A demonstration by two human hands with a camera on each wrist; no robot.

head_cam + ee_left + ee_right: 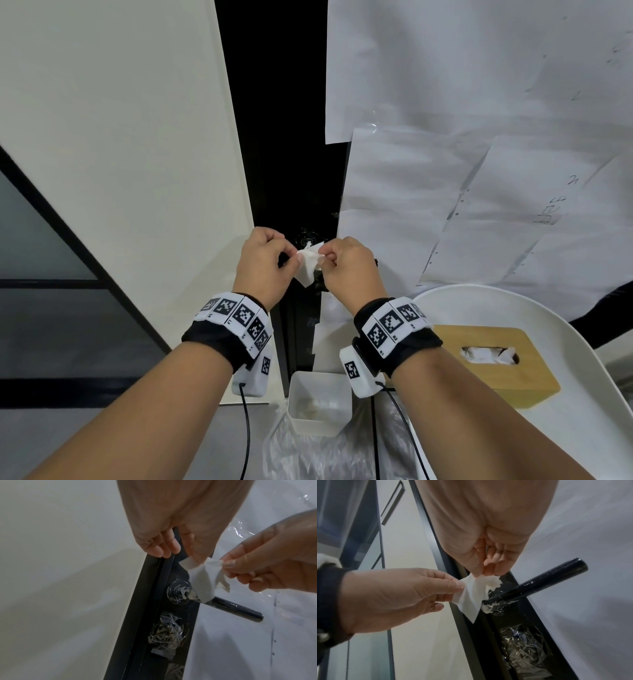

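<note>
Both hands hold one small white tissue [308,265] in front of a black door. My left hand [265,263] pinches its left edge between thumb and fingers [453,588]. My right hand [349,265] pinches the crumpled right end [223,563]. The tissue [204,580] hangs just above a black lever door handle [235,608] smeared with white paste near its round base [178,592]. In the right wrist view the tissue [471,596] touches the white paste at the handle's [539,580] base.
White paper sheets [479,137] cover the door to the right. A white wall [120,137] stands left. Below sit a small white bin [320,401], a wooden tissue box [493,363] on a round white table [582,428], and crumpled clear plastic [164,634] over the lock.
</note>
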